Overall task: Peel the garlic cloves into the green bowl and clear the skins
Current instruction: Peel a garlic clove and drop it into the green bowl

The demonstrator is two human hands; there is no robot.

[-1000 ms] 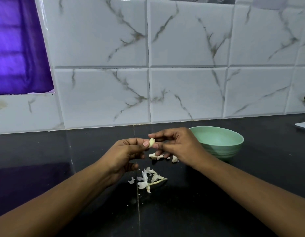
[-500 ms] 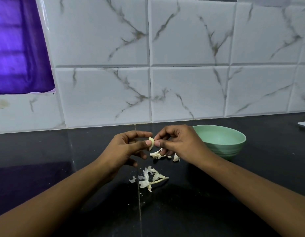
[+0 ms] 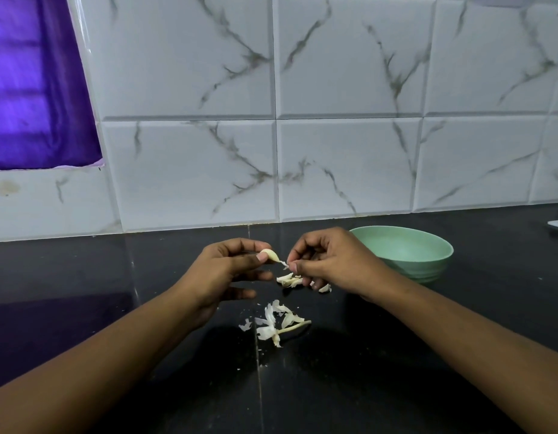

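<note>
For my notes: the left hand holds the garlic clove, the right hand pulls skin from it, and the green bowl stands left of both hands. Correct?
One error: in the head view the green bowl stands right of both hands. The left hand holds the garlic clove; the right hand pulls skin.

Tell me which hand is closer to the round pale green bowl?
Right. The right hand is beside the round pale green bowl; the left hand, pinching a white garlic clove, is farther left.

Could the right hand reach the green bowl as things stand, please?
Probably yes: the green bowl sits right beside the right hand, nothing between them, though its fingers pinch a skin strip.
</note>
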